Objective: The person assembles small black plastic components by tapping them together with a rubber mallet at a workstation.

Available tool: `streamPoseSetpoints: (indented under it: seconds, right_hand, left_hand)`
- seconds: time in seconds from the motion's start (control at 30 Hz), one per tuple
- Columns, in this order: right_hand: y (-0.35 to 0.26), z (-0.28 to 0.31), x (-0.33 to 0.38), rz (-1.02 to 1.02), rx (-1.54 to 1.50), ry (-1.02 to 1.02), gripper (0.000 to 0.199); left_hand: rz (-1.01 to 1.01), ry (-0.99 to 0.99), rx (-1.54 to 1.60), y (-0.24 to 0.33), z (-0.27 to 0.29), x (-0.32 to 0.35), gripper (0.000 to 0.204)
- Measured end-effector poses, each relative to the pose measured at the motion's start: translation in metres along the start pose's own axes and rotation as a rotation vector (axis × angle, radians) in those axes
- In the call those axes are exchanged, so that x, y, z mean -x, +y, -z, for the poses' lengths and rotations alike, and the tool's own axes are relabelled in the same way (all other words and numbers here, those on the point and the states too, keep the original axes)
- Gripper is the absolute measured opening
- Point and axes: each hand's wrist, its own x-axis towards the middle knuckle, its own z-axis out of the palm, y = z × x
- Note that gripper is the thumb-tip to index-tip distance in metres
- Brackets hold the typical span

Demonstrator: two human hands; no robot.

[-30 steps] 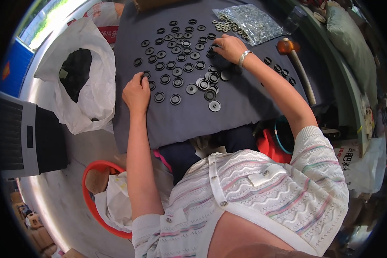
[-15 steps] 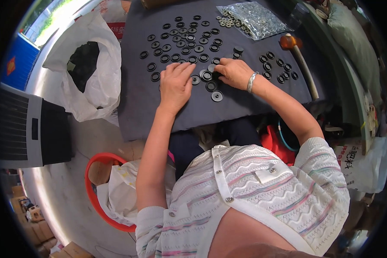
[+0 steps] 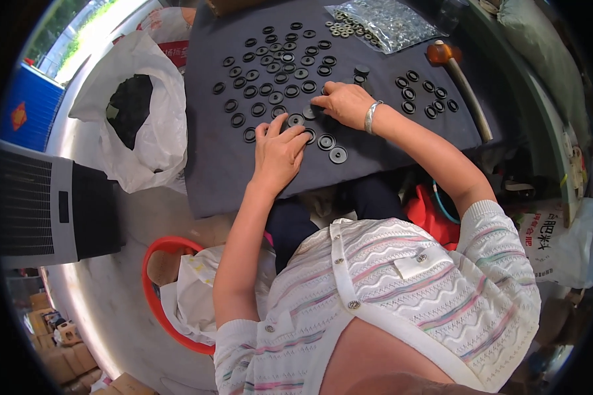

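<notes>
Several black rubber rings [image 3: 270, 79] lie spread over a dark grey board [image 3: 211, 171] in front of me. My left hand [image 3: 280, 150] rests flat on the board, its fingertips touching rings near the front of the group. My right hand [image 3: 344, 102], with a silver bracelet on the wrist, lies just beyond it, fingers bent down onto a ring at the group's right side. Whether either hand pinches a ring is hidden by the fingers. A smaller cluster of rings [image 3: 427, 95] lies to the right of my right hand.
A clear bag of small metal washers [image 3: 389, 20] lies at the board's far right. A mallet with an orange head [image 3: 454, 79] lies along the right edge. A white plastic bag [image 3: 141, 118] stands to the left, a red basin [image 3: 161, 289] below, a fan unit [image 3: 53, 204] at far left.
My left hand moved right along the board's front toward the right hand. My right hand drew back toward me to the near rings. The view shifted slightly.
</notes>
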Motion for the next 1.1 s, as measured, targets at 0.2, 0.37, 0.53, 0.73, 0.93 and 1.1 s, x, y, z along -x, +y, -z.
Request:
streamPoseSetpoints:
  seconds: [0.2,0.37,0.53,0.73,0.93,1.1]
  right_hand:
    - [0.001,0.001,-0.009,-0.036,0.081,-0.138,0.018]
    - [0.007,-0.004,-0.016,-0.091,-0.036,-0.045,0.019]
    - [0.017,-0.015,-0.031,-0.063,-0.241,0.081,0.018]
    - [0.013,-0.019,-0.041,-0.146,-0.233,-0.026,0.019]
    - [0.021,0.009,-0.014,-0.279,-0.218,0.143,0.019]
    - [0.016,0.021,0.030,-0.187,-0.232,-0.006,0.023]
  left_hand:
    - [0.061,0.066,0.046,-0.002,0.011,0.007,0.026]
    - [0.108,0.004,-0.023,-0.009,0.005,0.001,0.030]
    - [0.095,-0.006,-0.037,-0.024,0.014,0.014,0.024]
    - [0.133,0.127,0.017,-0.019,0.015,-0.003,0.022]
    - [0.166,-0.018,0.034,-0.007,-0.010,-0.047,0.024]
    - [0.148,-0.105,-0.045,-0.014,-0.023,-0.049,0.020]
